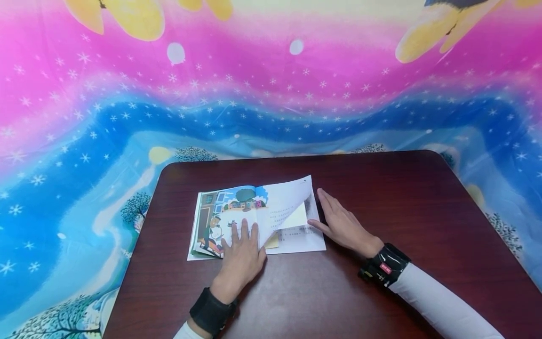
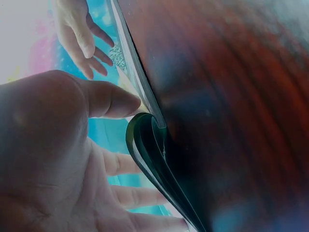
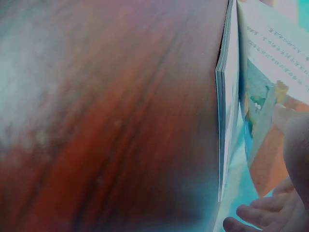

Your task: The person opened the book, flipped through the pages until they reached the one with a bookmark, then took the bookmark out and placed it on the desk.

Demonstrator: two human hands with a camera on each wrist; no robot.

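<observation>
A picture book [image 1: 292, 193] lies spread on the table, with a painted street scene on its left page. One right-hand leaf is lifted and curls diagonally, showing a printed page [image 1: 300, 238] beneath. My left hand [image 1: 241, 259] rests on the left page near the fold, fingers spread. From the left wrist, the bent green cover [image 2: 137, 140] shows beneath that hand. My right hand [image 1: 345, 226] is at the book's right edge, fingers extended, thumb tip close by the page edge. The right wrist view shows its thumb [image 3: 285, 116] overlapping the raised illustrated leaf [image 3: 265, 164], with the fingers lower down.
The dark reddish-brown table [image 1: 381, 188] has rounded far corners. Behind it hangs a colourful cloth backdrop [image 1: 275, 94] with snowflakes and trees. Black straps [image 1: 387, 266] go round both wrists, and the sleeves are white.
</observation>
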